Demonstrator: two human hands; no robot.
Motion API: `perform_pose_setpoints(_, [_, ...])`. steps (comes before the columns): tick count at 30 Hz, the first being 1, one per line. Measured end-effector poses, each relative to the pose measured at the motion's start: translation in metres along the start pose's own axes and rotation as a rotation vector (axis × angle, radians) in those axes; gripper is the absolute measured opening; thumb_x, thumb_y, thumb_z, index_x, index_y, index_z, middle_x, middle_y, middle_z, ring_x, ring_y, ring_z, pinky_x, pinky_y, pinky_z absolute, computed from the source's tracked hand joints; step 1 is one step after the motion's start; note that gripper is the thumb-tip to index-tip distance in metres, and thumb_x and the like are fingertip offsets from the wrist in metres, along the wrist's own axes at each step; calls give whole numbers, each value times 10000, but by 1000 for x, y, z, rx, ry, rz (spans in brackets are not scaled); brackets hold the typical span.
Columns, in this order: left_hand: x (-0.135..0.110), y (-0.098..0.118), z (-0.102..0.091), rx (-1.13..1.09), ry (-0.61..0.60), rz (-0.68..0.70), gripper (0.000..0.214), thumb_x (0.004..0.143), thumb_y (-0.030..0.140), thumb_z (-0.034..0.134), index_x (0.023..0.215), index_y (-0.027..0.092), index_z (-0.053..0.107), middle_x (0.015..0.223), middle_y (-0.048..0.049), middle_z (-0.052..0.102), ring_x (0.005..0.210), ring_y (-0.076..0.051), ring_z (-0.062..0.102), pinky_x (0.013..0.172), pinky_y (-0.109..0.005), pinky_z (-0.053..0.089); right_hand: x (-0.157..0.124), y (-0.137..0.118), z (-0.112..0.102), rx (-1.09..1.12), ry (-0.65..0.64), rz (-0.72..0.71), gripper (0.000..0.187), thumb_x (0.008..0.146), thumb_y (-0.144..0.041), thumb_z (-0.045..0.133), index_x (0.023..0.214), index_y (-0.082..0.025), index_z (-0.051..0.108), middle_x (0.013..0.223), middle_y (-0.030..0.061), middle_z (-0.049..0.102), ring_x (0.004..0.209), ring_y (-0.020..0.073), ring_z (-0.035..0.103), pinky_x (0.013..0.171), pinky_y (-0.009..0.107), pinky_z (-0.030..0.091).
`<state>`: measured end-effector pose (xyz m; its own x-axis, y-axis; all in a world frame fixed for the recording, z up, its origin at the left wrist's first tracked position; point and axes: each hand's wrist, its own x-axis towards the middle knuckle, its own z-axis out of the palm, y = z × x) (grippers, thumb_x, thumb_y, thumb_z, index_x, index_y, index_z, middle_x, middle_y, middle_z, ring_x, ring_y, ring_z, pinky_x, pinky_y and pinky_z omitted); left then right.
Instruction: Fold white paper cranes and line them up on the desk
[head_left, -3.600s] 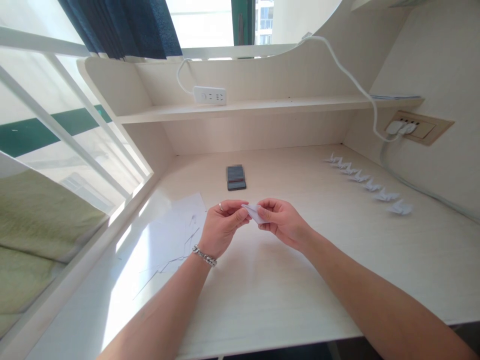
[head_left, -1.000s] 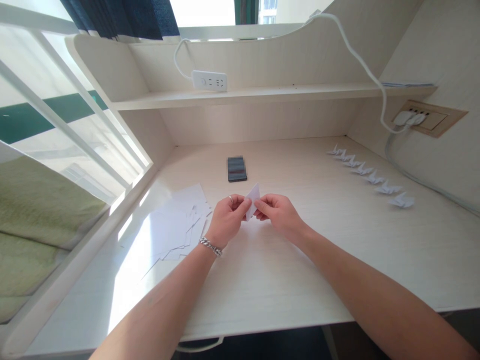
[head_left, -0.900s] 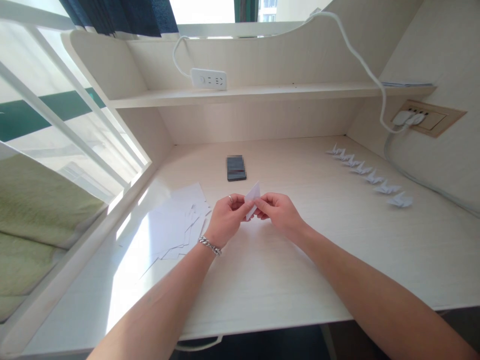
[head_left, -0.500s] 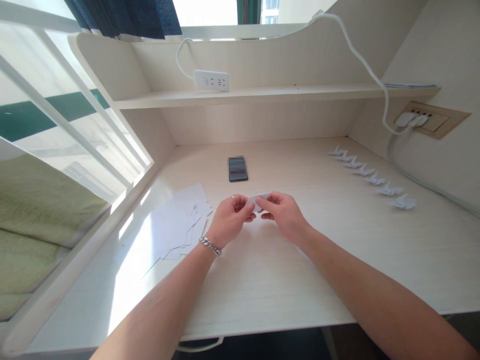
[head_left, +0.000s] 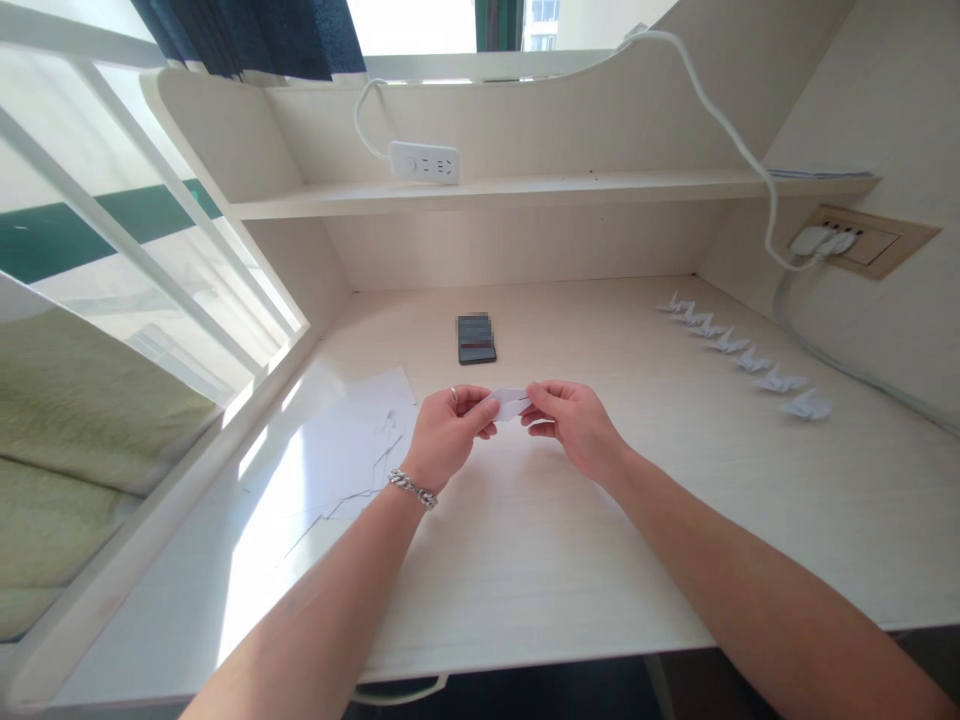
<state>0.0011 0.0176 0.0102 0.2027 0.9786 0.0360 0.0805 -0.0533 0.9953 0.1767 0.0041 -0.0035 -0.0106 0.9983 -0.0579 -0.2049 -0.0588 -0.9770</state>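
Note:
A small piece of folded white paper (head_left: 511, 404) is stretched between my two hands, just above the desk. My left hand (head_left: 452, 425), with a ring and a chain bracelet, pinches its left end between thumb and fingers. On the other side my right hand (head_left: 568, 418) pinches the right end, its lower fingers curled beneath. Several loose white sheets (head_left: 345, 440) lie spread on the desk left of my left hand. To the right stand several folded paper cranes (head_left: 780, 381) in a slanting row.
A dark phone (head_left: 476, 340) lies on the desk (head_left: 570, 560) beyond my hands. On the shelf (head_left: 525, 192) stands a white power strip (head_left: 424, 162). A white cable (head_left: 720, 115) hangs down to the wall socket (head_left: 870, 240) at right. White rails line the left side.
My left hand has shifted slightly left, and the hands are a little farther apart. More of the folded paper shows between them. The phone, sheets and cranes stay put.

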Motion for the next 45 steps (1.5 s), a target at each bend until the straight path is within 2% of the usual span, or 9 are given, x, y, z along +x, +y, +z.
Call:
perform_pose_setpoints(3, [0,-2,0,87,-35,-5,254,767,360,707,838,117,688,662,-40,664,609,-130,588,616,-267,488,-1,1,0,-129,-28,-52,322,726,-482,742,752,-166,687,715,32,659,691,153,607,632,285,488])
perform_pose_setpoints(8, [-2,-5,2,159,-70,10,290,777,416,697,835,131,686,731,-55,686,651,-135,593,623,-266,485,-3,3,2,-277,-83,-53,341,737,-494,720,751,-154,687,693,36,658,655,146,588,642,303,490])
perform_pose_setpoints(11, [-2,-6,3,157,-69,5,321,772,446,702,830,130,687,739,-61,694,659,-138,602,631,-269,492,-3,2,3,-248,-76,-45,351,724,-501,722,725,-154,675,678,37,661,649,148,591,645,307,490])
perform_pose_setpoints(16, [2,-5,-3,74,-9,-25,310,756,425,720,790,118,690,633,-40,660,611,-131,603,615,-265,503,-2,0,3,-163,-26,-18,352,696,-496,738,673,-154,656,679,46,669,634,148,592,633,309,489])
perform_pose_setpoints(24, [6,-6,-7,22,53,7,358,748,475,723,776,122,669,645,-38,671,608,-124,615,626,-264,519,0,1,3,-141,-12,-40,328,712,-481,728,684,-157,676,673,42,665,631,145,593,632,302,489])
perform_pose_setpoints(28, [3,-4,-4,-7,9,-1,358,744,456,735,848,116,692,691,-58,696,660,-147,647,682,-297,545,-1,1,2,-170,-10,-56,315,726,-477,721,706,-164,687,688,38,665,650,149,598,637,300,489])
perform_pose_setpoints(34, [0,-2,-3,7,-24,47,278,741,356,746,871,112,721,724,-71,713,663,-158,653,672,-306,548,-1,1,2,-160,-43,-75,289,776,-455,677,809,-174,736,803,52,696,708,158,616,623,287,491])
perform_pose_setpoints(41, [3,-8,-5,-10,-40,67,331,725,353,767,942,109,708,805,-85,733,692,-165,665,691,-318,558,-1,5,2,-166,-9,-143,260,773,-407,699,893,-178,721,747,27,691,651,146,623,613,285,502])
perform_pose_setpoints(45, [3,-9,-4,18,-36,80,341,728,363,764,948,107,707,863,-101,740,714,-176,674,701,-325,559,-2,6,2,-194,-19,-164,237,787,-408,686,849,-179,689,731,20,679,676,160,641,602,282,499])
